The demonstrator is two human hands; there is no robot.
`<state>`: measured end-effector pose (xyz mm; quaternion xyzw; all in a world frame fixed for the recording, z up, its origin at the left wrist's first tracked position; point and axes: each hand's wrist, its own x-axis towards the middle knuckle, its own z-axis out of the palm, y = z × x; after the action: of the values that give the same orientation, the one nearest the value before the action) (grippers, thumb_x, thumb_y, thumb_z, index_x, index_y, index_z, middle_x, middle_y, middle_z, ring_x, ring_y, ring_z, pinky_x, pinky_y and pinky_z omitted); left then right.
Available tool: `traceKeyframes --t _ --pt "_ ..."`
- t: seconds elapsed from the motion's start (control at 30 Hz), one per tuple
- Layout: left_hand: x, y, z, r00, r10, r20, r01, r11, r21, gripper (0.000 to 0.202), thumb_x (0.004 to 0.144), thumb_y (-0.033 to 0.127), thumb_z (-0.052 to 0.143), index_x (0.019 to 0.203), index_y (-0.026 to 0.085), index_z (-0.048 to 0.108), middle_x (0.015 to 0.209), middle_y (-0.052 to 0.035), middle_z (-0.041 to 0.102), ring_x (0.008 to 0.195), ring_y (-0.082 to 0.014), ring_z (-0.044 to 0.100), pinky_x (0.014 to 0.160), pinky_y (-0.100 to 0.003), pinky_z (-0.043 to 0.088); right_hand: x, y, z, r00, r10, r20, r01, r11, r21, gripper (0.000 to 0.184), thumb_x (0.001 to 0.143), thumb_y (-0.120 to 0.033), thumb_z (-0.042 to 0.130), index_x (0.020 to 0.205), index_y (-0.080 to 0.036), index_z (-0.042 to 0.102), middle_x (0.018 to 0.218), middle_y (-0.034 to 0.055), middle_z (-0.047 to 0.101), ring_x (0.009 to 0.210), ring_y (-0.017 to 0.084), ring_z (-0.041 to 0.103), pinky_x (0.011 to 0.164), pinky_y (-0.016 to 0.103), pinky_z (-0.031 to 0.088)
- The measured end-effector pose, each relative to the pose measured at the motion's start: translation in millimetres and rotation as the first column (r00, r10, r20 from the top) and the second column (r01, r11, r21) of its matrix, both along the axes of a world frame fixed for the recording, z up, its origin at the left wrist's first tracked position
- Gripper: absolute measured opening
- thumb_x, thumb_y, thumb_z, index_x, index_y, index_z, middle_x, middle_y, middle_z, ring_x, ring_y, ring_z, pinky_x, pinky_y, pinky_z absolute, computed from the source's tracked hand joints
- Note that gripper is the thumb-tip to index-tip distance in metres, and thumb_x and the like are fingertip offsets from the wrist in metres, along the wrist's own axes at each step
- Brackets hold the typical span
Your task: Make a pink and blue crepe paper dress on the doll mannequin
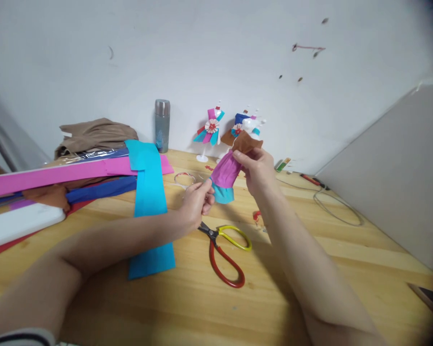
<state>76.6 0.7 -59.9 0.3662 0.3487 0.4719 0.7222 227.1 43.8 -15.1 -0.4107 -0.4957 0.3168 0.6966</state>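
Note:
A small mannequin in a layered paper dress (226, 169), brown at the top, magenta in the middle and turquoise at the hem, is held tilted above the table. My right hand (257, 168) grips it near the waist, the thumb lying on the magenta layer. At the lower left of the skirt, my left hand (199, 202) pinches the turquoise edge. Scissors with one yellow and one red handle (226, 278) lie below, their blades partly hidden by my left hand. A long turquoise paper strip (150, 192) passes under my left forearm.
Two dressed mannequins (212, 126) stand by the wall, one partly hidden behind the held one. A grey flask (162, 126) is left of them. Coloured paper and fabric (94, 134) pile up at left. A cable (341, 217) and red-handled tool (310, 179) lie at right.

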Motion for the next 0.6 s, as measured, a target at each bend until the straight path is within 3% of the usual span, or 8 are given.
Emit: traceKeyframes --t 0.23,0.43,0.6 --pt "0 -3 5.2 0.996 -0.090 0.017 0.090 0.994 -0.065 0.025 0.096 0.025 0.056 0.075 0.011 0.059 0.047 0.0048 0.045 0.034 -0.0011 0.026 0.037 -0.017 0.014 1 0 0.6 1.000 0.018 0.021 -0.017 1.000 -0.022 0.029 0.055 -0.031 0.083 0.080 -0.023 0.071 0.082 0.0004 0.071 0.077 0.019 0.062 0.076 0.037 0.052" --pt "1 9 1.6 0.987 -0.085 0.138 0.095 0.993 -0.072 0.032 0.093 0.017 0.060 0.063 0.014 0.047 0.049 0.0052 0.045 0.035 -0.0003 0.026 0.037 -0.016 0.016 -2 0 -0.5 0.998 0.048 0.052 -0.048 0.999 0.003 0.027 0.057 -0.030 0.081 0.081 -0.023 0.070 0.082 0.0005 0.070 0.079 0.020 0.063 0.080 0.039 0.051" --pt "2 6 3.4 0.988 -0.072 0.139 0.081 0.995 -0.060 0.033 0.094 0.014 0.055 0.064 0.016 0.042 0.049 0.0058 0.045 0.034 -0.0003 0.026 0.037 -0.017 0.017 -2 1 -3.7 0.997 0.029 0.073 -0.031 0.999 0.016 0.025 0.060 -0.031 0.080 0.081 -0.023 0.068 0.083 0.0015 0.070 0.079 0.021 0.063 0.077 0.040 0.051"
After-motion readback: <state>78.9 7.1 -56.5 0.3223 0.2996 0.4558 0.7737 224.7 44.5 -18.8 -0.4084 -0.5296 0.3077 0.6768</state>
